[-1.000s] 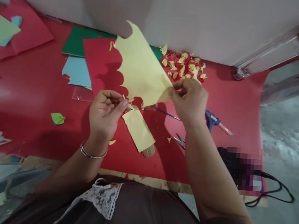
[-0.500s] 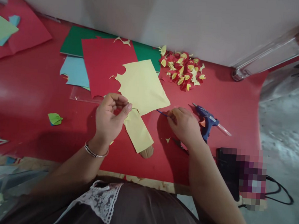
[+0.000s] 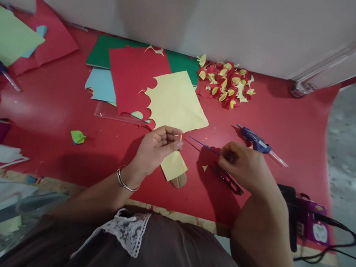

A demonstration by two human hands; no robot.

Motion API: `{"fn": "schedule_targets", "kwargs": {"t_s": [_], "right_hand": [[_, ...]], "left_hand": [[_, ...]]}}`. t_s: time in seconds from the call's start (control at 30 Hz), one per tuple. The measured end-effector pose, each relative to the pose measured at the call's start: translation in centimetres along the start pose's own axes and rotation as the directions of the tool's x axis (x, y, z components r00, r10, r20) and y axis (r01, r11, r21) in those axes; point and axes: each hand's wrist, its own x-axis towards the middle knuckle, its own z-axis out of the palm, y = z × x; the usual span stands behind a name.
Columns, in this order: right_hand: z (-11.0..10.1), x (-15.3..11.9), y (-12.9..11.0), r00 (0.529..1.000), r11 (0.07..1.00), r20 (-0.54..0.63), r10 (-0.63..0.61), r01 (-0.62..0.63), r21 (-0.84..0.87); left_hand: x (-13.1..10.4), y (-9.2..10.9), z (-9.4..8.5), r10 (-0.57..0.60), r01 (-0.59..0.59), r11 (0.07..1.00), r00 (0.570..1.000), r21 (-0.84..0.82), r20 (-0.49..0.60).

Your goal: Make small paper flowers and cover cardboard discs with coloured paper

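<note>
My left hand [image 3: 161, 146] is closed in a pinch at the middle of the table, on a small yellow paper piece [image 3: 181, 137] seen almost edge-on. My right hand [image 3: 237, 162] is closed around a thin blue stick [image 3: 206, 146], whose free end points left toward the pinched piece without touching it. Under my left hand lies a yellow paper strip [image 3: 175, 167], partly hidden, with a rounded brown cardboard piece [image 3: 179, 180] showing below it. Scissors with dark handles [image 3: 232, 183] lie beneath my right hand, their front part in shadow.
Behind my hands lie a scalloped yellow sheet [image 3: 178, 99], a red sheet [image 3: 131, 79] and a pile of red and yellow paper pieces [image 3: 227, 82]. A blue glue gun [image 3: 255, 141] rests at right, near a purple box with cables [image 3: 314, 224]. Green cut paper [image 3: 78, 137] lies left.
My left hand has moved right, across the yellow strip. My right hand has lifted and shifted right with the blue stick, uncovering the scissors. The view has also shifted left.
</note>
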Motion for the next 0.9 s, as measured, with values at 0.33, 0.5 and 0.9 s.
{"fn": "schedule_targets", "kwargs": {"t_s": [0.33,0.5,0.9], "right_hand": [[-0.5,-0.9,-2.6,0.99,0.951,-0.009,-0.138,0.135,0.278],[0.0,-0.7,-2.3,0.991,0.955,-0.002,-0.136,0.132,0.266],[0.9,-1.0,-1.7,0.985,0.956,-0.005,-0.17,0.166,0.241]], "left_hand": [[-0.3,-0.4,0.7,-0.142,0.148,0.987,0.986,-0.069,0.081],[-0.4,-0.6,0.8,-0.153,0.161,0.985,0.981,-0.059,0.122],[-0.7,0.3,1.2,-0.173,0.176,0.984,0.98,-0.021,0.101]]}}
